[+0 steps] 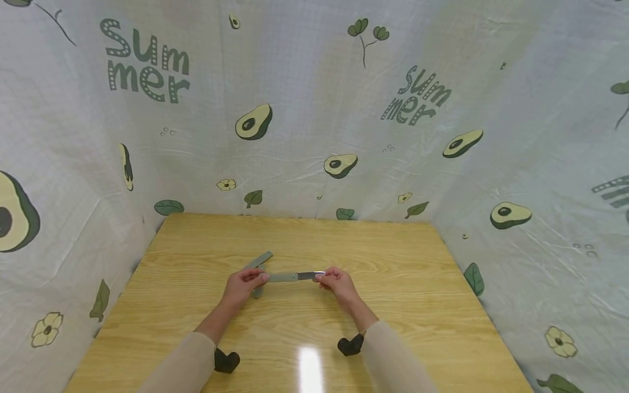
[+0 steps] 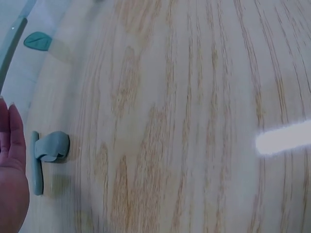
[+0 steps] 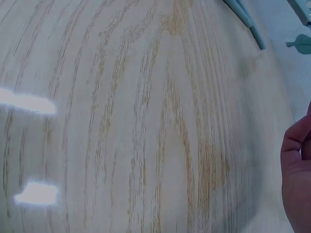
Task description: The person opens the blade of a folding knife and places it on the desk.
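Both hands hold what looks like a small knife [image 1: 283,277], level above the table. It has a flat grey-green handle and a darker grey metal part with a bright edge. My left hand [image 1: 239,286] pinches the handle's left end between thumb and fingers. At the other end, my right hand [image 1: 339,283] pinches the metal part, hiding the tip. Beneath the left hand lie other grey-green utensils: a long handle [image 1: 260,259] with a hole at its end, and a piece with a broad curved head [image 2: 53,146], whose kind I cannot tell.
The wooden table [image 1: 393,262] has a glossy top with a bright reflection near the front. A white cloth [image 1: 295,71] printed with avocados, leaves and lettering hangs behind it and along both sides. Black straps [image 1: 227,361] hang at both wrists.
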Available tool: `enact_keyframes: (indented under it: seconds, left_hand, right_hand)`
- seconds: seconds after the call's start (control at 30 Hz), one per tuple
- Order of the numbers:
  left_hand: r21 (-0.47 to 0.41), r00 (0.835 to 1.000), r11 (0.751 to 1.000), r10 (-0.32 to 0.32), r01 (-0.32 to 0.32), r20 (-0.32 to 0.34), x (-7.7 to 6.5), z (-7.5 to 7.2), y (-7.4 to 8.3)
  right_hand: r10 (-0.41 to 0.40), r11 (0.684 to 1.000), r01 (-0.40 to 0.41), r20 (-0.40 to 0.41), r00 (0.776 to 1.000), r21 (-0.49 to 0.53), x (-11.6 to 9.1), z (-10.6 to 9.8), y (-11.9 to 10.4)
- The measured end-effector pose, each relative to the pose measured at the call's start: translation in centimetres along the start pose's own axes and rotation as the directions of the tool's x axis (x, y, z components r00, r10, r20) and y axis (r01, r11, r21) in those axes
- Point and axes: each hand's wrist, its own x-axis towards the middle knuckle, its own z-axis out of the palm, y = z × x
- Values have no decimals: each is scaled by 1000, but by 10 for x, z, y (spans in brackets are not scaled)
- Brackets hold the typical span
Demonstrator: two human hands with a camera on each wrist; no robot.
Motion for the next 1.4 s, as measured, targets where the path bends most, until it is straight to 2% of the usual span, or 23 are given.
enact_keyframes:
  seconds: [0.27,0.4,0.53,0.73,0.87,1.1,1.27,1.4]
  left_hand:
    - [10,1000,1000,4,-4,19,-3,2,-3]
    - [54,1000,999,3,-2,-21,-6,7,-4]
    - [69,998,998,-8,12,-67,-8,14,-6]
    - [126,994,992,-12,26,-112,-11,20,-11]
    - [93,994,995,-21,31,-107,-14,24,-15]
    - [90,989,994,-54,67,-135,-18,29,-17]
    - [125,984,989,-51,74,-172,-20,31,-19]
    - [147,983,988,-21,49,-185,-21,32,-21]
  right_hand:
    - [-18,999,18,1,1000,-37,-4,-3,-4]
    - [-25,998,24,-8,1000,-58,-4,-6,1]
    - [-16,995,9,-63,998,-104,-6,-7,5]
    - [62,994,-73,-126,990,-85,-13,-5,7]
    - [120,991,-128,-155,981,-43,-15,-5,11]
    - [177,979,-194,-212,961,-62,-19,-4,17]
    - [212,973,-226,-206,955,-47,-21,-3,17]
    - [225,971,-236,-195,955,-38,-23,-2,15]
